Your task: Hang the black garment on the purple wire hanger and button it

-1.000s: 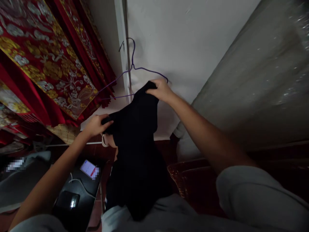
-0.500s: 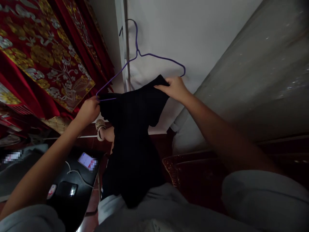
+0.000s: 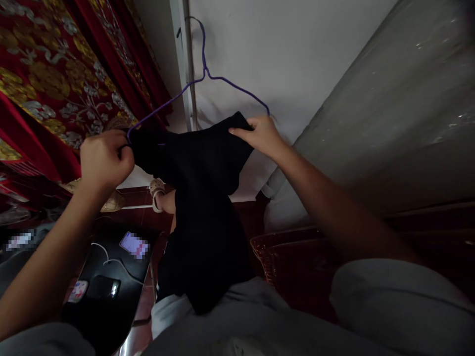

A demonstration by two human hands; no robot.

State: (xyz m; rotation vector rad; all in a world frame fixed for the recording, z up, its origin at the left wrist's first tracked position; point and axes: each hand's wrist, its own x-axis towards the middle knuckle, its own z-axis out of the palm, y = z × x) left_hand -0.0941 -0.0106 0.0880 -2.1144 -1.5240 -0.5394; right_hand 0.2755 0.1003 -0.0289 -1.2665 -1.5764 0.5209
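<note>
Left hand [image 3: 106, 160] is closing as a fist on the left end of the purple wire hanger [image 3: 218, 79], forearm rising from lower left. Right hand [image 3: 260, 136], arm stretching forward, is pinching the black garment [image 3: 204, 198] at the hanger's right end. The garment is draping between both hands, before the white wall [image 3: 289, 54]. The phone [image 3: 133, 244] below is glowing, its screen too blurred to read. The red-and-gold curtain [image 3: 55, 74] is crowding the left side, and the woven basket [image 3: 293, 267] is sitting just right of the hem.

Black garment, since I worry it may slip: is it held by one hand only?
No, the left hand grips one top corner of the black garment and the right hand grips the other.
</note>
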